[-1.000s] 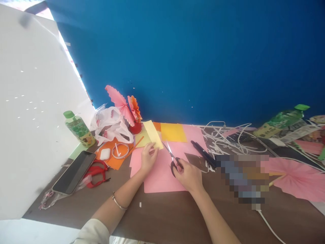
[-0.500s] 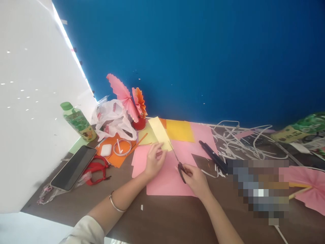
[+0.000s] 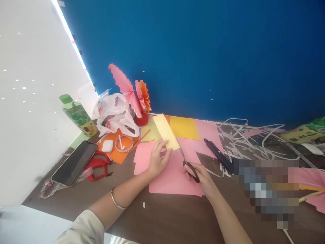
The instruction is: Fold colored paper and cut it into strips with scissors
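My left hand (image 3: 159,158) pinches the lower edge of a pale yellow paper strip (image 3: 164,130) that slants up and to the left. In my right hand (image 3: 199,176) are black-handled scissors (image 3: 191,171), their blades pointing up and left at the strip's right edge, near its lower corner. Beneath both hands lie pink sheets (image 3: 170,181). Behind the strip are a deeper yellow sheet (image 3: 184,128) and a pale green-yellow sheet (image 3: 146,133).
Left: a phone (image 3: 74,163), red straps (image 3: 100,166), a white case (image 3: 107,145), a bottle (image 3: 79,117), a plastic bag (image 3: 115,113) and pleated paper flowers (image 3: 127,89). Right: a black rod-shaped object (image 3: 218,155), tangled white cables (image 3: 236,135) and a pixelated patch.
The view has shifted slightly. The scissor handles have turned and appear more spread. My left hand remains at the strip's lower edge.
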### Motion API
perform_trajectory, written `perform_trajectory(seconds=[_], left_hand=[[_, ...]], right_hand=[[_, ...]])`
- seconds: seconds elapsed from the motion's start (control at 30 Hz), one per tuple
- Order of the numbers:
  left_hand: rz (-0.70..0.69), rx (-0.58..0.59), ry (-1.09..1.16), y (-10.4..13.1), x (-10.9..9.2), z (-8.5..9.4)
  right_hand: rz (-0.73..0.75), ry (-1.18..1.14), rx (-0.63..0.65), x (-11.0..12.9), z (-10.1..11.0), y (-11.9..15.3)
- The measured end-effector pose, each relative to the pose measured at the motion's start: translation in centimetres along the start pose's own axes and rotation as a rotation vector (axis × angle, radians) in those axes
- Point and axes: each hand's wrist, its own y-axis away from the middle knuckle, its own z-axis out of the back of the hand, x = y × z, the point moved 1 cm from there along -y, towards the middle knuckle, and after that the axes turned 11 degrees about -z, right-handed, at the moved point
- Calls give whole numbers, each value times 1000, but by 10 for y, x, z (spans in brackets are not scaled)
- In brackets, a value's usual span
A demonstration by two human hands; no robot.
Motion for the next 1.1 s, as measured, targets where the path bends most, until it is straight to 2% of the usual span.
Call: perform_trajectory(seconds=[0.2,0.43,1.1], left_hand=[[-42,7,-34,1,2,-1],[-81,16,-47,2,3,-2],[-85,36,-15,2,0,-2]], right_hand=[[-36,39,47,2,0,2],[-11,25,58,2,0,3],[23,-9,82,0,1,2]])
